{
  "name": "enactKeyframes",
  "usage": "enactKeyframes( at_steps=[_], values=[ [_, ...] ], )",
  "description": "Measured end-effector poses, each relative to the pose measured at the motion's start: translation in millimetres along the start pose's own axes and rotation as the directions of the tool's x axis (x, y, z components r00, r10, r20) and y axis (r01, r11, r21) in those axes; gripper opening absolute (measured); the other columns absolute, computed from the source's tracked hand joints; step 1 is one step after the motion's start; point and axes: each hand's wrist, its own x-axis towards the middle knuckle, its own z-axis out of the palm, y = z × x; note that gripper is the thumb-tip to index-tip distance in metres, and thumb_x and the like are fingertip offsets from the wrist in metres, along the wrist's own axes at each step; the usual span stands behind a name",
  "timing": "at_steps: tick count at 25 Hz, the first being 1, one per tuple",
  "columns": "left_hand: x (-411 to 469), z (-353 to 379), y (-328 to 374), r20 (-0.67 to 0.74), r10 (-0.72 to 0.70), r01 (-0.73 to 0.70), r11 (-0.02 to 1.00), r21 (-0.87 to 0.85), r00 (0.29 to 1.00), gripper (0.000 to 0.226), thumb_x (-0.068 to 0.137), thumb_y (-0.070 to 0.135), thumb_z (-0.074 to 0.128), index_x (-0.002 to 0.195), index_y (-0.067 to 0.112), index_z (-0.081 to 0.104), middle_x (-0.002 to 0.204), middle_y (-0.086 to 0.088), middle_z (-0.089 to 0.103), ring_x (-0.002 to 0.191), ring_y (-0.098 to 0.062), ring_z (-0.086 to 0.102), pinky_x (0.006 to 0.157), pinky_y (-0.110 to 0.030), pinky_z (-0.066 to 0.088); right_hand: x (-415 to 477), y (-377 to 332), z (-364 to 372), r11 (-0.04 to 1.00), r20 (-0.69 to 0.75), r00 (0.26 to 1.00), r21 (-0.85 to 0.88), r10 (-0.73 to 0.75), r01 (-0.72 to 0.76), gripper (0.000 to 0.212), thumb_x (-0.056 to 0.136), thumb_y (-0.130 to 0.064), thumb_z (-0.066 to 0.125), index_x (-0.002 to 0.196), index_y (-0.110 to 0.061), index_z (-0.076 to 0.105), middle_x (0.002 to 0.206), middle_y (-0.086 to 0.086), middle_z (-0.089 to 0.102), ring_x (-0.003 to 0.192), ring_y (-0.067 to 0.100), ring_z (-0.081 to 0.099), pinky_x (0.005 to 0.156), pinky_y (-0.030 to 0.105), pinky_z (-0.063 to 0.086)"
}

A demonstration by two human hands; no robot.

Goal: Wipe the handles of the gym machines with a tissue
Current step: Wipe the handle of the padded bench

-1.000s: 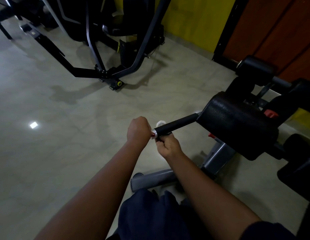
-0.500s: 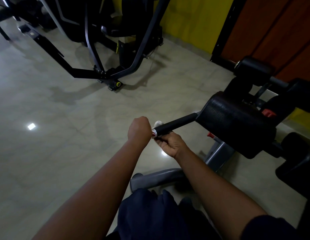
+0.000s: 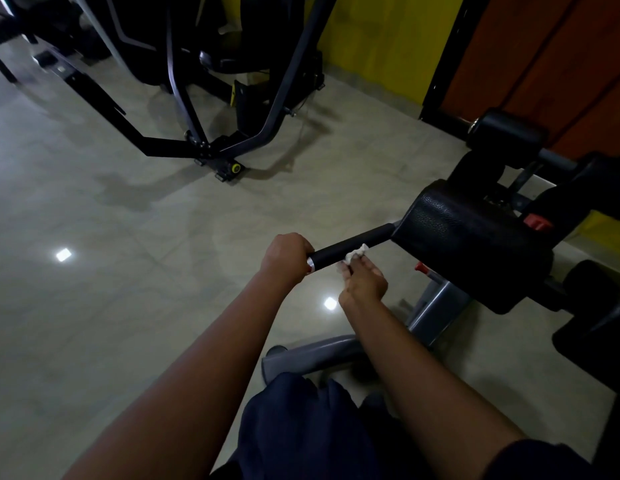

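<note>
From the head camera, the handle (image 3: 350, 249) is a straight round bar in a matte black foam sleeve, capped at its free end by a shiny metal ring (image 3: 310, 264). The left hand (image 3: 284, 258) is curled in a fist round that free end, covering the tip. Under the middle of the handle, the right hand (image 3: 365, 284) pinches a small crumpled white tissue (image 3: 357, 252) in its fingertips and holds it against the sleeve's lower side. At the handle's far end the bar enters a fat rounded pad (image 3: 474, 244) of grained black leatherette, with a small red knob (image 3: 537, 221) just beyond the pad. Below the handle a grey painted steel frame (image 3: 436, 313) slopes down to a grey tube (image 3: 312, 356) lying on the floor (image 3: 128, 271), which is glossy pale tile that mirrors two ceiling lights. Left of the handle the tile spreads wide and bare as far as a black tubular machine (image 3: 232, 98), well apart from the handle. Beyond the handle stand a flat yellow wall (image 3: 388, 39) and a reddish-brown wooden door (image 3: 543, 64). Nearer than the handle, dark blue cloth (image 3: 308, 427) fills the space between the forearms.
</note>
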Motion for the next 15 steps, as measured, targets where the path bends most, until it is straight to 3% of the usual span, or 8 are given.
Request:
enactKeyframes(
  at_steps=[3, 5, 7, 11, 12, 14, 15],
  values=[
    [1.4, 2.0, 0.7, 0.02, -0.008, 0.009, 1.0, -0.011, 1.0, 0.033, 0.083, 0.004, 0.057, 0.11, 0.015, 0.073, 0.098, -0.012, 0.07, 0.091, -0.026, 0.064, 0.063, -0.025, 0.043, -10.2, 15.1, -6.3, 0.938, 0.024, 0.971, -0.256, -0.237, 0.236, 0.012, 0.084, -0.01, 0.072, 0.095, -0.012, 0.068, 0.099, 0.007, 0.071, 0.089, 0.016, 0.068, 0.072, 0.02, 0.054],
    [3.6, 0.8, 0.1, 0.028, -0.023, 0.024, 0.999, -0.024, 0.999, 0.027, 0.084, 0.008, 0.061, 0.106, 0.013, 0.074, 0.096, -0.011, 0.071, 0.087, -0.024, 0.064, 0.058, -0.024, 0.041, -24.6, 27.1, -15.3, 0.757, 0.224, 0.887, -0.463, -0.403, 0.461, 0.012, 0.083, -0.017, 0.074, 0.094, -0.015, 0.068, 0.098, 0.0, 0.068, 0.086, 0.008, 0.066, 0.072, 0.013, 0.051],
    [4.7, -0.5, 0.3, 0.04, -0.027, 0.027, 1.0, -0.003, 0.999, 0.026, 0.085, 0.011, 0.064, 0.109, 0.014, 0.073, 0.1, -0.01, 0.071, 0.093, -0.024, 0.065, 0.065, -0.026, 0.046, -13.3, 19.8, -19.3, 0.5, 0.372, 0.753, -0.577, -0.542, 0.645, 0.009, 0.085, -0.017, 0.071, 0.093, -0.015, 0.068, 0.104, 0.0, 0.062, 0.086, 0.004, 0.061, 0.071, 0.005, 0.046],
    [6.3, 0.8, -0.7, 0.032, -0.03, 0.03, 0.999, -0.009, 0.999, 0.031, 0.085, 0.009, 0.065, 0.115, 0.014, 0.071, 0.107, -0.011, 0.07, 0.1, -0.026, 0.064, 0.083, -0.032, 0.054, 25.4, -11.7, -18.9, 0.355, 0.336, 0.676, -0.652, -0.656, 0.67, 0.012, 0.088, -0.006, 0.064, 0.099, -0.008, 0.068, 0.112, 0.009, 0.059, 0.099, 0.022, 0.062, 0.08, 0.022, 0.048],
    [7.3, 1.0, -0.8, 0.031, -0.029, 0.029, 1.0, 0.0, 0.999, 0.03, 0.085, 0.009, 0.066, 0.114, 0.014, 0.072, 0.106, -0.011, 0.07, 0.099, -0.026, 0.064, 0.081, -0.031, 0.054, 23.2, -8.2, -22.4, 0.223, 0.44, 0.592, -0.643, -0.675, 0.732, 0.012, 0.089, -0.005, 0.063, 0.099, -0.006, 0.068, 0.11, 0.009, 0.061, 0.099, 0.023, 0.061, 0.081, 0.026, 0.049],
    [9.7, 1.6, 0.5, 0.035, -0.028, 0.027, 0.999, 0.033, 0.999, 0.029, 0.084, 0.01, 0.065, 0.111, 0.014, 0.073, 0.104, -0.01, 0.071, 0.097, -0.026, 0.065, 0.074, -0.026, 0.049, 8.5, 4.0, -35.2, -0.147, 0.756, 0.286, -0.448, -0.589, 0.882, 0.012, 0.089, -0.008, 0.061, 0.099, -0.005, 0.068, 0.103, 0.009, 0.065, 0.098, 0.02, 0.059, 0.084, 0.029, 0.05],
    [10.1, 0.7, 2.2, 0.04, -0.027, 0.025, 0.998, 0.05, 0.999, 0.028, 0.085, 0.01, 0.064, 0.111, 0.014, 0.073, 0.105, -0.01, 0.071, 0.096, -0.026, 0.065, 0.071, -0.025, 0.047, 5.5, 5.4, -40.7, -0.268, 0.846, 0.146, -0.319, -0.514, 0.909, 0.012, 0.089, -0.009, 0.06, 0.098, -0.006, 0.068, 0.1, 0.009, 0.066, 0.098, 0.018, 0.056, 0.086, 0.028, 0.048]
  ],
)
